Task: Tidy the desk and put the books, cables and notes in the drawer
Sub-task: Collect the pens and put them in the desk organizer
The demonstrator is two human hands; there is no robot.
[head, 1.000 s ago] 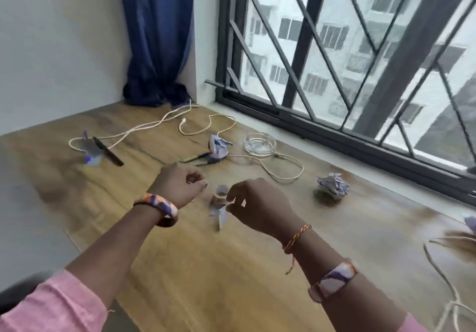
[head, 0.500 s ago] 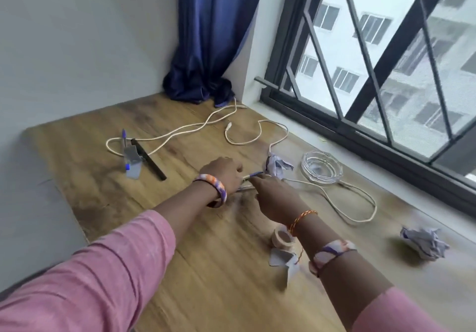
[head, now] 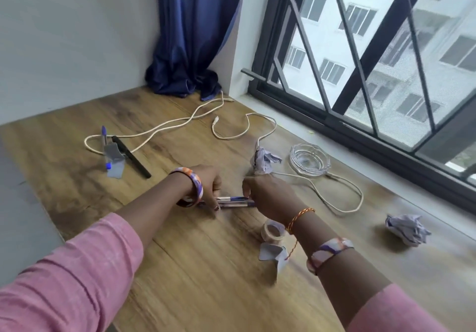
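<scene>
Gathering pens (head: 233, 201) at desk (head: 180, 267) centre | left hand (head: 207, 181), right hand (head: 268, 192) both gripping them; cable (head: 334, 192) at 2 o'clock | next: lift, find drawer

Both hands meet mid-bench (head: 180, 267) on two clear blue-ink pens (head: 233, 201): left hand (head: 206, 181) grips one end, right hand (head: 268, 194) pinches the other. Tape roll (head: 273, 231) just beside right wrist. White cable (head: 164, 125) loops across the far bench. Glass ashtray (head: 309, 160) near window. Crumpled papers (head: 264, 161) and (head: 407, 228). Black marker (head: 131, 156) far left.
</scene>
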